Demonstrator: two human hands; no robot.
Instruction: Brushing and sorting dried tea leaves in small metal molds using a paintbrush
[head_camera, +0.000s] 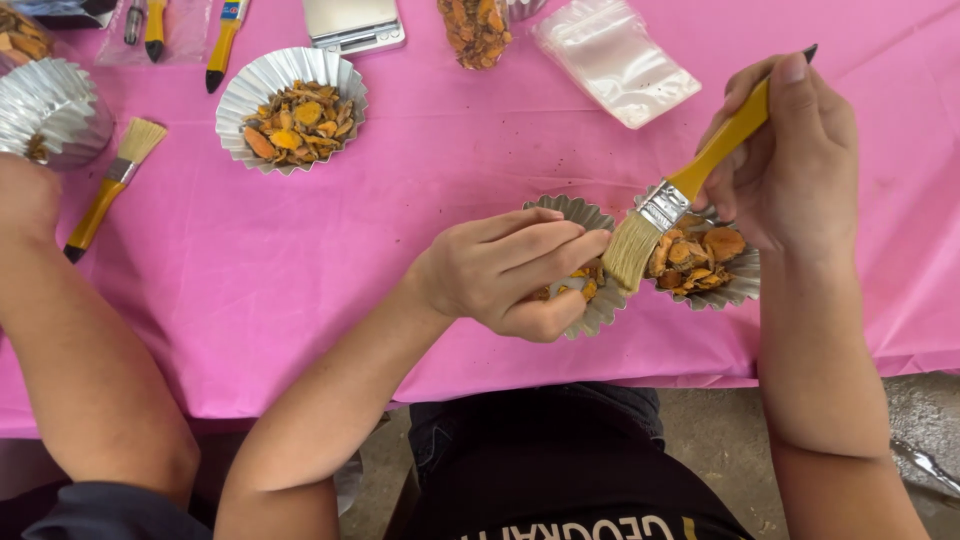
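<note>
My right hand (790, 160) grips the yellow handle of a flat paintbrush (680, 195). Its pale bristles touch the fingertips of my left hand (515, 270). My left hand is closed over a silver foil cup (590, 215) and seems to pinch a small orange dried piece, mostly hidden by the fingers. A second foil cup (735, 285) with orange-brown dried slices sits just right of it, under the brush.
A third foil cup (290, 105) of dried slices stands at the back left. Another person's arm (70, 340) reaches along the left by a foil cup (50, 110) and a spare brush (110, 185). Clear bags (615, 60), a small scale (352, 22) and more brushes line the pink table's (400, 200) far edge.
</note>
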